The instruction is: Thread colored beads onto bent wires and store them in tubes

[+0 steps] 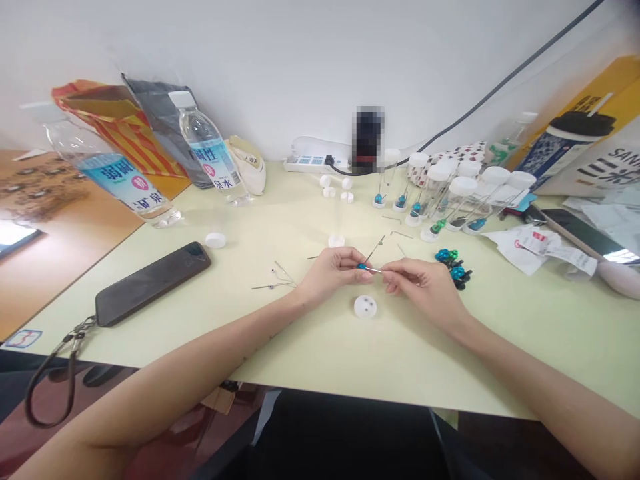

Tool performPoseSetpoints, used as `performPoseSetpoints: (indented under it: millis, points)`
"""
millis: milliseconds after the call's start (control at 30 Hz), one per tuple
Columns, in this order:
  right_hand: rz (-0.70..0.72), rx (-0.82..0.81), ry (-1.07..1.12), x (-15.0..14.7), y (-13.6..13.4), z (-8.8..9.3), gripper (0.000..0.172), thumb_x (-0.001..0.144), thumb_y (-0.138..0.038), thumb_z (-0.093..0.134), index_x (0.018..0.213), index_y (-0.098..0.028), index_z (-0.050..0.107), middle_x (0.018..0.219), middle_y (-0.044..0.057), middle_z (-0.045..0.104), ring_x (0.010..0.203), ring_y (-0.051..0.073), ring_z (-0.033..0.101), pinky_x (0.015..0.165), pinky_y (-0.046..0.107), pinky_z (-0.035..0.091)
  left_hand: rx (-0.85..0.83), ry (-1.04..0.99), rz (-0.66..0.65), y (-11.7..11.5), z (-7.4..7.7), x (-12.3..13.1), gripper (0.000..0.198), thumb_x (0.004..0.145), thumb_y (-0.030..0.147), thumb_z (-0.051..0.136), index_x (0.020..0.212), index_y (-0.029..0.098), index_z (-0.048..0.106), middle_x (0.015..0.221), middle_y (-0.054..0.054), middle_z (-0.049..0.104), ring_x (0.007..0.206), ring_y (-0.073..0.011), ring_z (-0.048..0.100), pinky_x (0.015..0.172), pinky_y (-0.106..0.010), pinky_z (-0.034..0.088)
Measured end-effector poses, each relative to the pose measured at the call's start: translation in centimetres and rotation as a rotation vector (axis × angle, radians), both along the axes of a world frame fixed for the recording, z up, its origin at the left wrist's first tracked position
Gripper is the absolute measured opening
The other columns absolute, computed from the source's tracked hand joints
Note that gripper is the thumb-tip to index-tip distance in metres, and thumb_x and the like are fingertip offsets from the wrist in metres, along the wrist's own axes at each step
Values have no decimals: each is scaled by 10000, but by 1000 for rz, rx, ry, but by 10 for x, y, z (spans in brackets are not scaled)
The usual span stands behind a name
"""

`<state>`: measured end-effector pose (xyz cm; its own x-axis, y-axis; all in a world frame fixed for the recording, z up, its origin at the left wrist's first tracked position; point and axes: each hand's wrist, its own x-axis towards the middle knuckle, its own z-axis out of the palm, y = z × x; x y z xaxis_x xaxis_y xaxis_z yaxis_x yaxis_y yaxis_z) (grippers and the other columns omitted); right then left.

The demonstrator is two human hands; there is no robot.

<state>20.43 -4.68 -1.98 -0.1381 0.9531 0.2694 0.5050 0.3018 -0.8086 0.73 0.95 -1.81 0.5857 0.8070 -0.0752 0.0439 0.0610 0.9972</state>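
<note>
Two hands meet over pale table (310,347): left hand (330,270) pinches small blue bead (361,266), right hand (425,283) pinches thin metal pin (374,269) at it. Several capped tubes (450,197) hold finished beads; loose blue-green beads (453,265) remain unpinned.

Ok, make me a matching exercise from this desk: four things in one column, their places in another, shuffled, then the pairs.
Things:
1. phone
2. white disc
3. blue bead
4. power strip

Places:
A. at the wall, far edge of the table
B. pinched in the left hand, the right hand holding the pin through it
C. flat, left of both hands
D. on the table just below the hands

Pairs: 1-C, 2-D, 3-B, 4-A
</note>
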Motion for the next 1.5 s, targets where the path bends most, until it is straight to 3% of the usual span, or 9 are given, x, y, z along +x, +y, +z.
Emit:
performPoseSetpoints:
  millis: [233,400,533,867,967,1133,1233,1367,1500]
  points:
    - [64,-338,298,-3,4,3,292,838,-416,599,850,-140,693,668,24,643,551,117,581,541,257,517,53,25,18,0,0,3,195,710,266,737,833,132,664,831,-62,718,832,-191,690,794,-312,519]
    - [15,-33,80,-2,1,0,290,818,-343,653,1060,-185,662,947,70,683,734,173,654,685,328,554,-40,-42,46,2,-1,0,231,746,324,720,844,129,642,819,-67,726,833,-200,706,853,-349,521]
    - [25,182,-82,0,-2,-1,183,898,-222,534,966,-207,703,872,48,683,727,165,650,701,327,537,-87,-50,40,2,-1,-1,250,743,335,728,856,129,641,849,-78,734,844,-207,710,884,-363,512]
    - [16,-241,322,-3,-1,1,286,882,-336,563,1101,-164,628,721,23,669,600,151,653,573,290,562,-93,-26,18,0,-3,0,264,693,303,768,850,129,645,860,-87,741,853,-217,707,850,-358,512]
    - [-23,-116,181,-3,-2,-2,246,879,-312,578,1080,-182,630,725,11,650,611,143,648,596,281,555,-114,-42,16,1,-2,-1,245,713,307,755,837,130,640,839,-74,741,854,-215,710,870,-363,509]
    - [-50,335,-195,1,0,-3,140,885,-175,563,918,-190,698,959,72,642,809,170,643,700,299,518,-163,-79,12,0,-2,0,243,716,307,758,834,131,638,850,-64,744,854,-204,712,906,-365,504]
    - [-39,415,-253,3,0,-2,187,903,-148,526,884,-187,708,872,64,653,771,165,632,671,295,502,-162,-63,-1,-1,-2,0,243,723,308,752,850,132,642,894,-81,745,853,-197,711,881,-349,513]
    - [-22,247,-143,2,-2,-2,175,899,-177,537,871,-189,710,715,23,639,607,132,611,584,275,504,-122,-45,6,-1,-3,0,239,715,293,757,857,134,647,894,-80,744,841,-191,709,852,-336,516]
    - [5,-125,143,-3,-1,-1,182,871,-312,588,829,-175,700,637,8,643,510,122,609,503,250,516,-38,-21,21,0,-3,0,236,717,289,751,860,127,657,856,-81,741,842,-194,703,836,-334,515]
